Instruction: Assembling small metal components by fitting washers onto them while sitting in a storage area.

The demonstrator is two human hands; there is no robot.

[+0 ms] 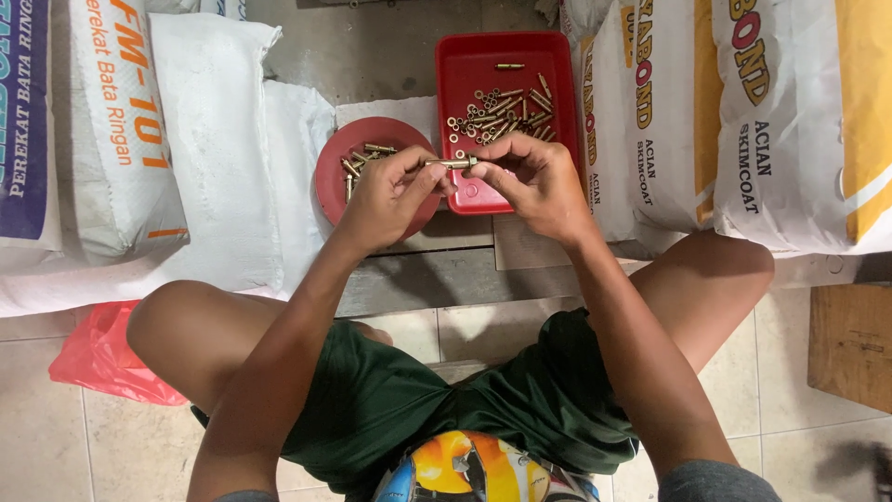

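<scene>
Brass bolt (450,163) held level between both hands, long axis left-to-right, above near edge of red rectangular tray (567,112). Left hand (386,198) fingers pinched shut on bolt's left end; right hand (534,181) fingers pinched on right end. Hands equally near, wrists angled inward. Round red dish (327,181) with more bolts sits just beside left hand.

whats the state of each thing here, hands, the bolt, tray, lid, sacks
left hand: shut on one end of the brass bolt
right hand: pinching the bolt's other end
brass bolt: held level between both hands, above the containers
red tray: open, holding loose brass bolts and nuts
round red lid: lying flat, a few bolts in it
white sacks: lying stacked, closed
pink plastic bag: crumpled on the floor
</scene>
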